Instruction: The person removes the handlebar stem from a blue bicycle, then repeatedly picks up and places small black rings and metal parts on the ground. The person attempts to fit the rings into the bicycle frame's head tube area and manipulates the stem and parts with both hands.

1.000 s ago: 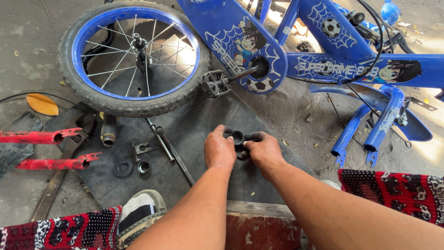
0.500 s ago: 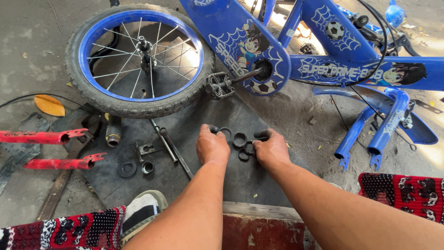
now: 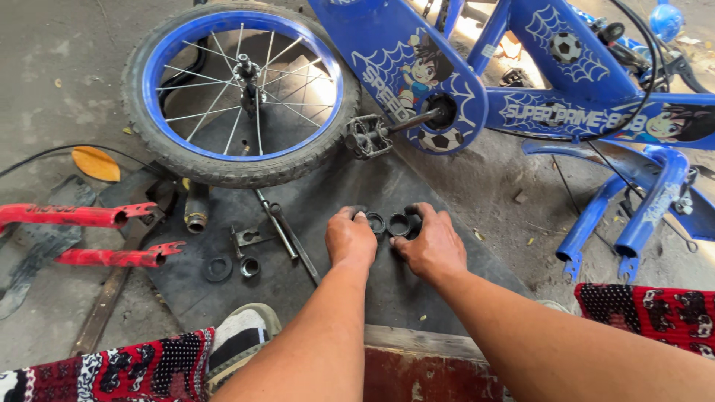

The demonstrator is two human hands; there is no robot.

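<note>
My left hand [image 3: 348,238] and my right hand [image 3: 430,242] rest knuckles-up on a black rubber mat [image 3: 313,298], close together. Between their fingertips lie small black ring-shaped bearing parts [image 3: 387,223]. My right hand's fingers curl around the right-hand ring, and my left hand's fingertips touch the left one. Beyond the hands lies a blue child's bicycle frame [image 3: 521,89] on its side, its pedal [image 3: 366,136] pointing toward me. A detached spoked wheel [image 3: 238,93] with a blue rim lies flat at the upper left.
A blue fork [image 3: 633,216] lies at the right. A red fork [image 3: 82,234] lies at the left beside an orange reflector [image 3: 95,162]. Washers [image 3: 219,268], a bracket and a long axle rod [image 3: 287,231] lie on the mat. My shoe [image 3: 238,339] and patterned trousers frame the bottom.
The view has shifted a little. My hands have stayed on the mat over the black rings, the right hand's fingers closing further round one ring.
</note>
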